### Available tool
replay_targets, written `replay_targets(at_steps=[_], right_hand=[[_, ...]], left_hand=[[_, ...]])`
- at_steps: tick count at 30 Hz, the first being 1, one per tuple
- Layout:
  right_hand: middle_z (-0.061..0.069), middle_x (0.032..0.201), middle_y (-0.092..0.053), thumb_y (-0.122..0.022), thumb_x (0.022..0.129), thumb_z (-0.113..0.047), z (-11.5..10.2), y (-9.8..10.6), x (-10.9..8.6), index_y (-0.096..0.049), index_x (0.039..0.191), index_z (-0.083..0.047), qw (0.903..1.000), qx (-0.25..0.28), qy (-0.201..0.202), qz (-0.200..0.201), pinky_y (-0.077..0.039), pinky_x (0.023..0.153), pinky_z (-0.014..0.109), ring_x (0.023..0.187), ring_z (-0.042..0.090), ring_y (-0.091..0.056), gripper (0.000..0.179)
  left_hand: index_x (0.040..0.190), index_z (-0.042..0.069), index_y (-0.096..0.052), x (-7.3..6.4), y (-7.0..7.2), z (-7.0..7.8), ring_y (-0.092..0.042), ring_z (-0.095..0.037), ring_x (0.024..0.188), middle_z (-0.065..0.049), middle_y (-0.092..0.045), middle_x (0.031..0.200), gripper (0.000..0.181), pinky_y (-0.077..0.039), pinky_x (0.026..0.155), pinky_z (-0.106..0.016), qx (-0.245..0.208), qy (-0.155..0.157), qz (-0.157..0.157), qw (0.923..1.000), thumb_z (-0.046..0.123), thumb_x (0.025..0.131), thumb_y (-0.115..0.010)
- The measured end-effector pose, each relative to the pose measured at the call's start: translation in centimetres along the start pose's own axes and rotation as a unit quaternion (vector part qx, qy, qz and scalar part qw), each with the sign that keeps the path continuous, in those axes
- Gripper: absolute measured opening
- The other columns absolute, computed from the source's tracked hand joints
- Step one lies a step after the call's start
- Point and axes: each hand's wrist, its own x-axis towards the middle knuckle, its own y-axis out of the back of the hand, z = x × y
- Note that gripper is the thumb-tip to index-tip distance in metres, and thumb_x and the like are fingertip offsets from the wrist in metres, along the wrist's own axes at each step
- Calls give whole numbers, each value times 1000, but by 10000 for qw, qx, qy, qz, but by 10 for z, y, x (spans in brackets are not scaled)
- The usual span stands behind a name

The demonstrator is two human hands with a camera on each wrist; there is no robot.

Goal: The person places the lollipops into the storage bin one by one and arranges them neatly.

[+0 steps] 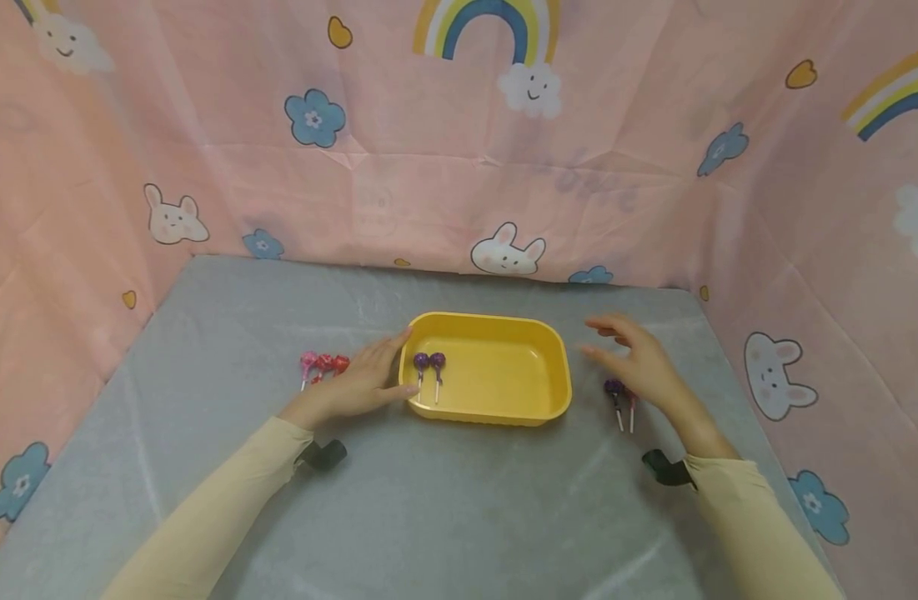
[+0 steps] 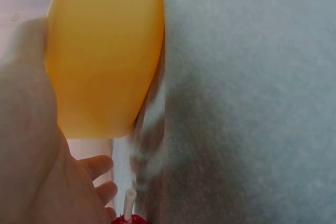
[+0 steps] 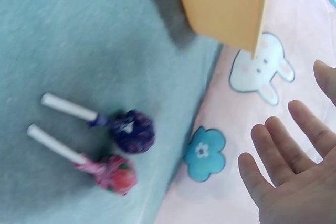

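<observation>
A yellow plastic basin (image 1: 496, 367) sits mid-table with two purple-wrapped lollipops (image 1: 437, 362) side by side at its left end. My left hand (image 1: 368, 375) rests against the basin's left end, thumb at the rim and fingers extended along the side. Just left of that hand lie several pink and red lollipops (image 1: 324, 362), partly hidden by it. My right hand (image 1: 639, 358) hovers right of the basin, holding nothing, its fingers spread and relaxed. Beneath it on the table are a purple lollipop (image 3: 132, 131) and a pink lollipop (image 3: 116, 174), sticks pointing the same way.
A grey cloth (image 1: 459, 508) covers the table. Pink printed curtains (image 1: 398, 183) hang behind it and along both sides. Dark wrist mounts (image 1: 323, 455) stick out beneath both cream sleeves (image 1: 211, 508).
</observation>
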Motion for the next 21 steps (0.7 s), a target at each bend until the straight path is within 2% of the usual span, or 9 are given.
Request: replay_targets(at_steps=[8,21], right_hand=[[18,139,-52,-64,96,-37,16,5,-8,-53,139,-5,9994,279,-189,-63,-33,113,64,127,37,-48,54],[23,140,-51,-62,98,-36,48,4,-18,-52,138,-2,9987,262,-411,-137,-34,110,66,126,40,-49,54]], left_hand=[[160,23,4,0,1,1,-7,-34,156,-9,-7,169,95,-7,127,-55,-6,16,-10,10000,57,95,-55],[160,26,5,0,0,0,-6,-34,156,-10,-8,169,96,-6,127,-55,-24,60,-34,10000,59,94,-55]])
